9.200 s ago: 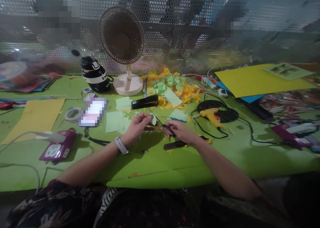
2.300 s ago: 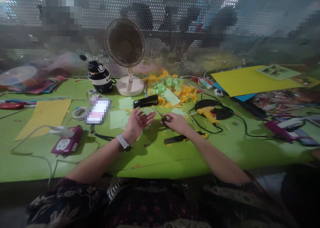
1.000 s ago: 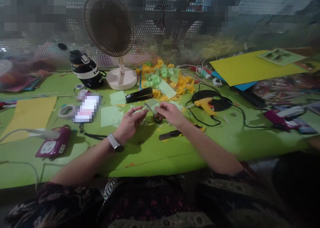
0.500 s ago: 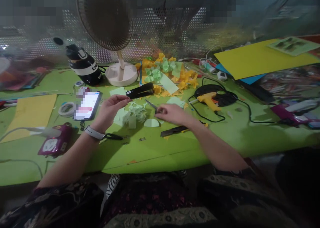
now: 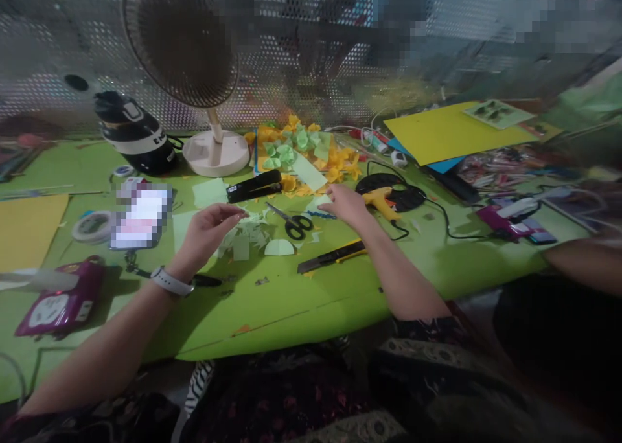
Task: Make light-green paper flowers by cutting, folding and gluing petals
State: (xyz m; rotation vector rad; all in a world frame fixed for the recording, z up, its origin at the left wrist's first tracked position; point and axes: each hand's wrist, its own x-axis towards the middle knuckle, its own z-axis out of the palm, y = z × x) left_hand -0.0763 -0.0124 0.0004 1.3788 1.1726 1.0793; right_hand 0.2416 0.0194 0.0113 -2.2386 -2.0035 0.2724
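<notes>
My left hand (image 5: 205, 230) hovers over a heap of light green paper cut-outs (image 5: 245, 232), its fingers pinched on a small green paper piece. My right hand (image 5: 345, 204) reaches right with fingers spread, holding nothing, close to the yellow glue gun (image 5: 383, 200). The black-handled scissors (image 5: 291, 221) lie on the green table (image 5: 291, 287) between my hands. A half-round green paper piece (image 5: 279, 248) lies just in front of them.
A yellow utility knife (image 5: 333, 256), a black stapler (image 5: 255, 186), a desk fan (image 5: 194, 74), a phone (image 5: 140, 217), a tape roll (image 5: 92, 226) and a pile of yellow and green paper flowers (image 5: 301, 151) surround my hands. Another person's arm (image 5: 583, 261) rests at the right.
My right hand has set the scissors down on the table and moved right toward the glue gun. My left hand stays over the green cut-outs. The view has swung left.
</notes>
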